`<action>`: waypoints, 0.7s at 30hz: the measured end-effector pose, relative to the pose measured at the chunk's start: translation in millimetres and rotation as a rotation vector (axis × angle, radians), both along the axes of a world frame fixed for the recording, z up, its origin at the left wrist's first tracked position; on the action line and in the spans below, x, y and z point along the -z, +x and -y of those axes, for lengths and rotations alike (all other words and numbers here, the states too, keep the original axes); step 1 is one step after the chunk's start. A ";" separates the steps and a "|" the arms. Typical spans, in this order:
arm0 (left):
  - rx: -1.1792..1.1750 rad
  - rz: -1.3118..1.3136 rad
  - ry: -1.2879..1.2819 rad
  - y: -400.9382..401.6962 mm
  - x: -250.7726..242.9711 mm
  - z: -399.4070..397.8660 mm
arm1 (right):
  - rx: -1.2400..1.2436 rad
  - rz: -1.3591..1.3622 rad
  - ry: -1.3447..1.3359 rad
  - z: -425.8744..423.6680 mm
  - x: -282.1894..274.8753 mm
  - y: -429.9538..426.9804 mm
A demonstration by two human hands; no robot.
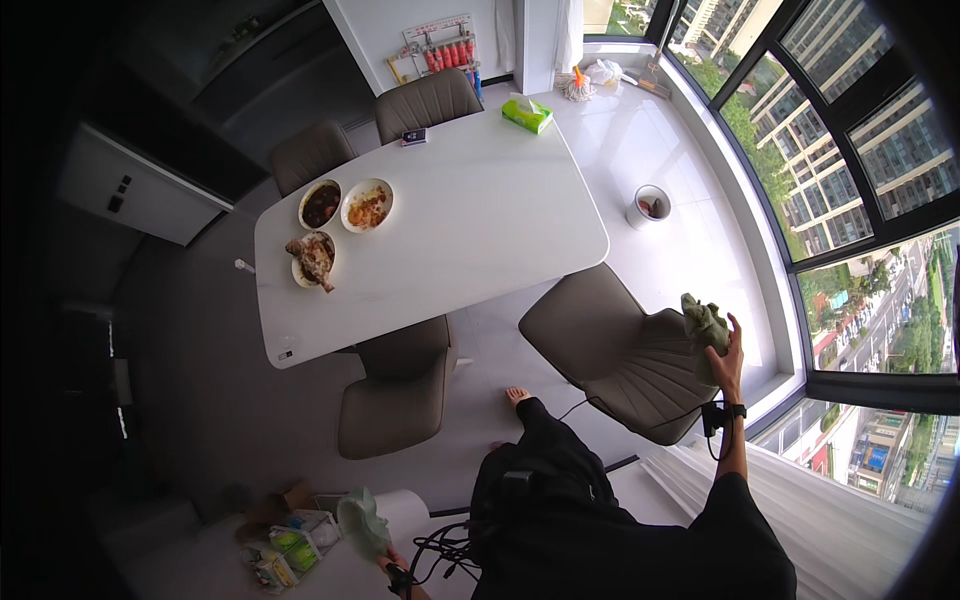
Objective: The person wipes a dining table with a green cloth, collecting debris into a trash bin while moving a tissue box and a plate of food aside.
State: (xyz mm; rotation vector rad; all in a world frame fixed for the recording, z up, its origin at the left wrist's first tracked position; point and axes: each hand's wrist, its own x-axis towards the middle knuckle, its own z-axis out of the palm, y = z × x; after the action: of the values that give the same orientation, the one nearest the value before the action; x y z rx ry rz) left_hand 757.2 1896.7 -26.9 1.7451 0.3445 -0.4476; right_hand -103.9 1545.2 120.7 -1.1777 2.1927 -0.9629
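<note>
My right hand (726,361) grips a bunched dark green cloth (706,330) above the backrest of a brown padded chair (651,375). Low in the view, at the left, my left hand (391,559) holds a pale green cloth (363,525) by its lower end. Both arms are spread wide to either side of my body. A white table (457,225) stands before me. On its left part are a bowl of dark food (321,205), a plate of food remains (367,205) and a bowl with large bones or meat (313,259).
A green tissue box (527,114) and a phone-like object (414,137) lie on the table. A small bin (648,207) stands near the windows. Another chair (397,390) is at the near side. Cables (446,551) hang beside me, near a rack of packages (296,551). A mop (577,86) leans in the corner.
</note>
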 end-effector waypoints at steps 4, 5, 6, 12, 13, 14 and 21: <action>0.087 0.029 0.040 62.4 4.4 4.6 | -0.211 0.022 0.011 41.0 37.4 60.8; -0.069 0.027 0.003 59.4 -3.8 19.6 | -0.252 0.006 -0.003 50.7 32.5 75.9; -0.030 0.045 -0.020 71.0 -8.1 45.8 | -0.276 -0.029 0.009 60.1 39.7 86.8; -0.006 0.029 0.126 160.8 -19.1 115.7 | -0.312 -0.075 -0.009 111.6 79.2 172.2; -0.003 0.038 0.093 172.8 -12.4 124.6 | -0.285 -0.053 -0.003 124.9 77.4 191.4; 0.009 0.019 0.091 182.8 -2.2 136.0 | -0.256 -0.019 -0.010 136.0 77.0 206.9; 0.044 0.060 0.295 266.1 67.0 210.7 | -0.043 -0.064 -0.082 285.5 151.8 309.9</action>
State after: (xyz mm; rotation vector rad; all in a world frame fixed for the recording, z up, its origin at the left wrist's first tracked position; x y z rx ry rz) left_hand 1023.2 1686.0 -93.9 2.0516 0.3426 -0.3894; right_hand 206.0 1259.7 -31.1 -1.3044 2.1860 -1.0198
